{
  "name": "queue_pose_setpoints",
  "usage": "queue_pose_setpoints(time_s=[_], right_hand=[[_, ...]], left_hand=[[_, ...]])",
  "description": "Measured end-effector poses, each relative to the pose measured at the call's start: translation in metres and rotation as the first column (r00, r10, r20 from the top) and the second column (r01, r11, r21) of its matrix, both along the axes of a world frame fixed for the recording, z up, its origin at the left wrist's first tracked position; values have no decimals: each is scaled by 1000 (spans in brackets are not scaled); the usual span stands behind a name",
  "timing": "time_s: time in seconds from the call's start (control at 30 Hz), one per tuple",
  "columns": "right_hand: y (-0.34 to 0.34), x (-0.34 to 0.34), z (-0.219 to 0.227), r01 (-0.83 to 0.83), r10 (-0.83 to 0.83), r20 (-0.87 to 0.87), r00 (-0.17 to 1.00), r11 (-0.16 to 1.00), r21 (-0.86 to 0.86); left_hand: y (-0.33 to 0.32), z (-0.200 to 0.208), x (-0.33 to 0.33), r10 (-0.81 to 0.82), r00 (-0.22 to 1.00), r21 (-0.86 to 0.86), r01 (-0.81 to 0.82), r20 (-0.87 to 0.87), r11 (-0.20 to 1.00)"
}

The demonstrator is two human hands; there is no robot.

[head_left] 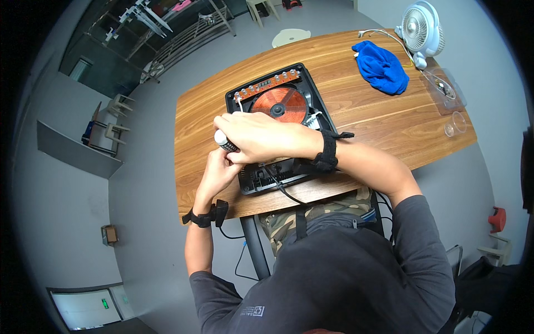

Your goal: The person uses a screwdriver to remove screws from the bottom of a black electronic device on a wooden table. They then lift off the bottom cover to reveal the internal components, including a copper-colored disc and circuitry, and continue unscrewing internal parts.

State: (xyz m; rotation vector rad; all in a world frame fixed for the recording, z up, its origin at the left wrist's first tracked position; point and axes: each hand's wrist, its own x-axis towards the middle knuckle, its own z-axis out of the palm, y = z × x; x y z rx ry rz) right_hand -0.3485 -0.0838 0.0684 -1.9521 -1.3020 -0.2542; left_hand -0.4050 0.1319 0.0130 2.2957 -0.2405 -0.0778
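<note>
An opened induction cooker (245, 184) lies on the table in front of me, its black shell showing the copper coil (289, 106) and an orange circuit board (266, 84) along the far edge. My right hand (258, 134) reaches across the cooker and is closed around a screwdriver (223, 139) with a black and white handle; the tool's tip is hidden. Just below it, my left hand (216, 173) has its fingers pinched together at the cooker's left side, close to the screwdriver. What those fingers hold, if anything, is hidden.
On the wooden table (203, 106), a blue cloth (381, 68) lies at the far right near a white fan (420, 30). A clear plastic tray (445, 92) with small parts and clear cups (455, 125) stand by the right edge. A black cable (292, 196) runs off the near edge.
</note>
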Motion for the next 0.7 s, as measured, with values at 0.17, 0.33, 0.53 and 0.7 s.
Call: queue_pose_setpoints(time_s=[0.17, 0.33, 0.53, 0.7], right_hand=[[2, -2, 2, 3, -5, -68, 998, 999, -33], [9, 0, 1, -69, 71, -127, 989, 997, 20], [8, 0, 2, -98, 106, -145, 984, 993, 62], [7, -1, 3, -111, 119, -133, 984, 992, 64]], left_hand=[[-17, 11, -3, 25, 994, 27, -28, 109, 999], [-20, 8, -1, 19, 980, 24, -25, 197, 999], [-17, 10, -2, 47, 988, 13, -49, 147, 999], [-17, 9, -2, 27, 985, 44, -35, 172, 998]])
